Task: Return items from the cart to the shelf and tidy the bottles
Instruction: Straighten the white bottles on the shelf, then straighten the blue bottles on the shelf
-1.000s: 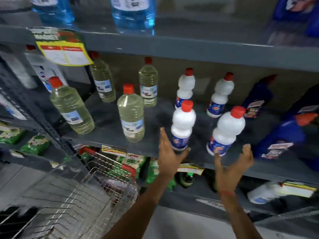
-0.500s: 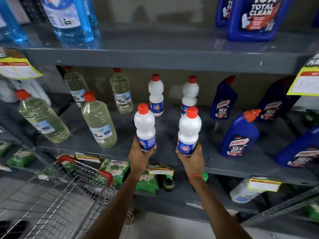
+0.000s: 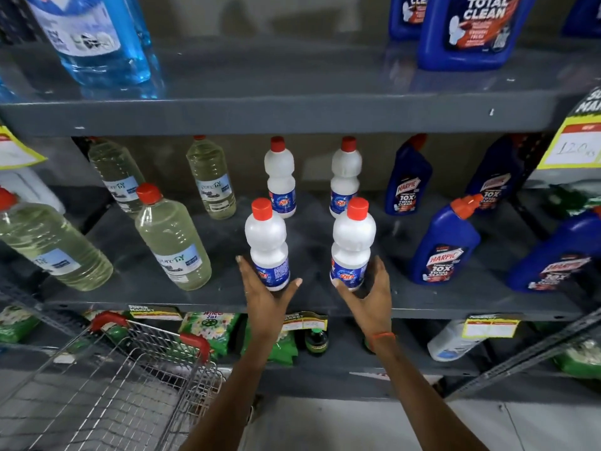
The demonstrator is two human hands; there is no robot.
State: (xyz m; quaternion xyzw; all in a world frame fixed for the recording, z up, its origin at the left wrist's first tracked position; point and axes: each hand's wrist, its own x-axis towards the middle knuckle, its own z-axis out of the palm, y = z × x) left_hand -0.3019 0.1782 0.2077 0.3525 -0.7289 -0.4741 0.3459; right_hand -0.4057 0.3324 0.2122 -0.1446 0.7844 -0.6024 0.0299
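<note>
Two white bottles with red caps and blue labels stand upright near the front of the grey middle shelf (image 3: 422, 297). My left hand (image 3: 265, 296) cups the base of the left white bottle (image 3: 267, 244), fingers and thumb spread loosely on either side. My right hand (image 3: 367, 296) cups the base of the right white bottle (image 3: 353, 244) the same way, with its thumb just off the label. Two more white bottles (image 3: 280, 177) (image 3: 345, 175) stand behind them. The wire cart (image 3: 107, 379) with red handle grips is at the lower left.
Clear bottles of pale yellow liquid (image 3: 172, 242) stand to the left on the same shelf. Blue Harpic bottles (image 3: 444, 245) stand to the right. Blue bottles fill the shelf above, green packets (image 3: 208, 327) the shelf below. Yellow price tags hang from the shelf edges.
Both hands reached up to the front white bottles, gripped them and set them side by side. Now the fingers have loosened and spread around the bases. The camera view shifted right.
</note>
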